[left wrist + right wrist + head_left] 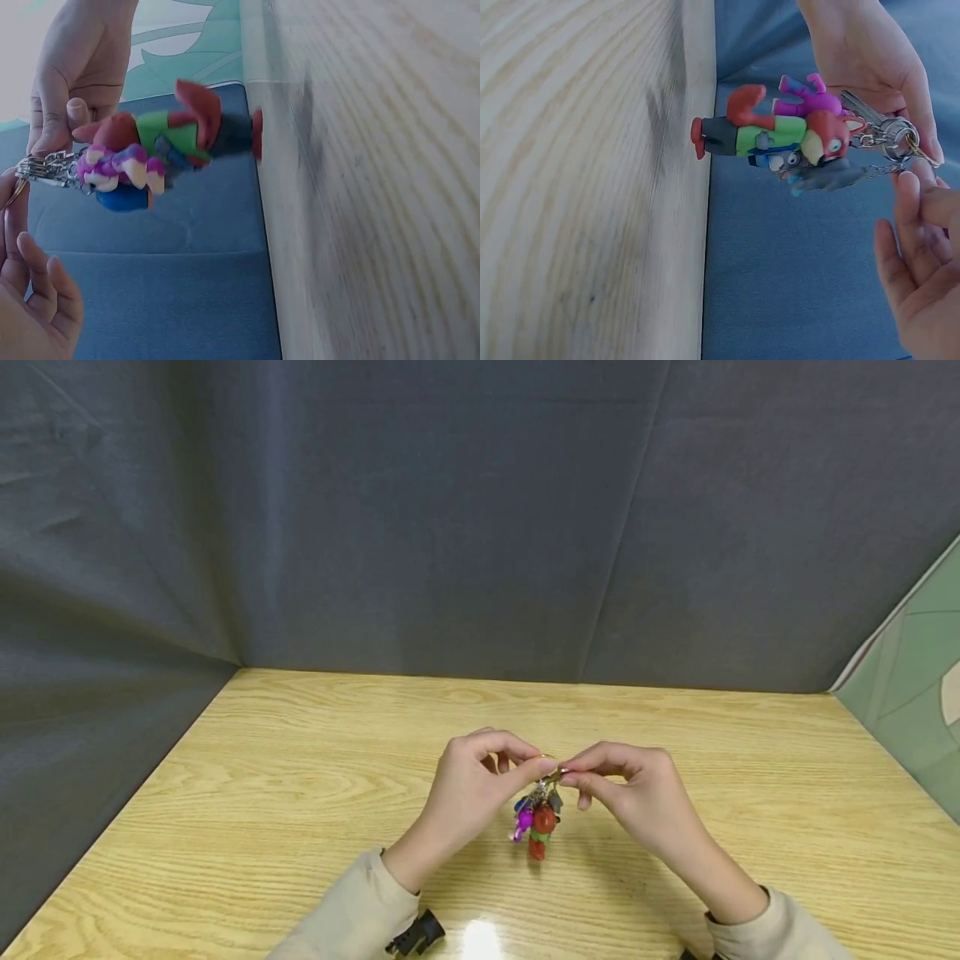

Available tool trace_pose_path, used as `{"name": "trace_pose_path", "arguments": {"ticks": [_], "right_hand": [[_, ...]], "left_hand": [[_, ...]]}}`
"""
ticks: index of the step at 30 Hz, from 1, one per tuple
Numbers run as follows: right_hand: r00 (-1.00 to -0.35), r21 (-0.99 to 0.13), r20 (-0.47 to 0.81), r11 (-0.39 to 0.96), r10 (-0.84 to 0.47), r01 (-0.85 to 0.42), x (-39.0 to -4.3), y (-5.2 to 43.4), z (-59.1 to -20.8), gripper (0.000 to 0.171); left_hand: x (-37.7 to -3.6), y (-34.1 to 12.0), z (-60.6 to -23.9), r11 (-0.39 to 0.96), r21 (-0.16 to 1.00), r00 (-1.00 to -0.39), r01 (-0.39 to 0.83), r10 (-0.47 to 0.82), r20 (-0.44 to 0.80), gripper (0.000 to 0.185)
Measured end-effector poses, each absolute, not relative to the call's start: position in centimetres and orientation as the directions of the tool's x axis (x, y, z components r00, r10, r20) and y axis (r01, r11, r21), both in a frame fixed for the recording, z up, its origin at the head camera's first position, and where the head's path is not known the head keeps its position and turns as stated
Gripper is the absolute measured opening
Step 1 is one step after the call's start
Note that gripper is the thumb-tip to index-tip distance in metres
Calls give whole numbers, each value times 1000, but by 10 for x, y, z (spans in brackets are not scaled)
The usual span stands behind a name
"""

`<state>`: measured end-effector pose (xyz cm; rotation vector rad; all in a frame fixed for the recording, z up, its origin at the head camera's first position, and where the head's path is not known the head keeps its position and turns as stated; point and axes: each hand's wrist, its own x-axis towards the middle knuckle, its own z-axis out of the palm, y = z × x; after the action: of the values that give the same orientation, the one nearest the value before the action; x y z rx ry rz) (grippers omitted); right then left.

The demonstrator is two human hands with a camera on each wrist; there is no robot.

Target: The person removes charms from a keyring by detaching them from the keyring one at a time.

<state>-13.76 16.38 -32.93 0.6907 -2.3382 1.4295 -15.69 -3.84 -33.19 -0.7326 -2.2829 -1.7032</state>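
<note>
Over the desk [300, 793], left hand [480, 781] and right hand [641, 785] pinch at the gold key ring [923, 154], fingers nearly closed; best keep the fox figurine [787, 129] untangled.

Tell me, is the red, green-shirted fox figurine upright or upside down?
Upright: the fox figurine is head up, feet towards the pale wooden table.
</note>
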Motion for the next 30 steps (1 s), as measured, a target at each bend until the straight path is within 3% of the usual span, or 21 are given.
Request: {"name": "trace_pose_path", "arguments": {"ticks": [9,17,24,30], "right_hand": [[-807,-702,523,398,-275,-590,-137,163,-328,17],[-793,-681,569,417,-217,-602,-136,167,-327,21],[-745,-619,631,437,-218,-652,-135,166,-328,25],[-771,-653,605,432,-198,-623,-132,165,-326,24]], "left_hand": [[-159,-40,-331,181,868,-863,463,318,394,9],[-158,-41,-331,302,848,-870,436,384,310,13],[-158,-38,-334,342,803,-858,488,360,367,12],[-156,-35,-335,236,831,-850,504,304,429,14]]}}
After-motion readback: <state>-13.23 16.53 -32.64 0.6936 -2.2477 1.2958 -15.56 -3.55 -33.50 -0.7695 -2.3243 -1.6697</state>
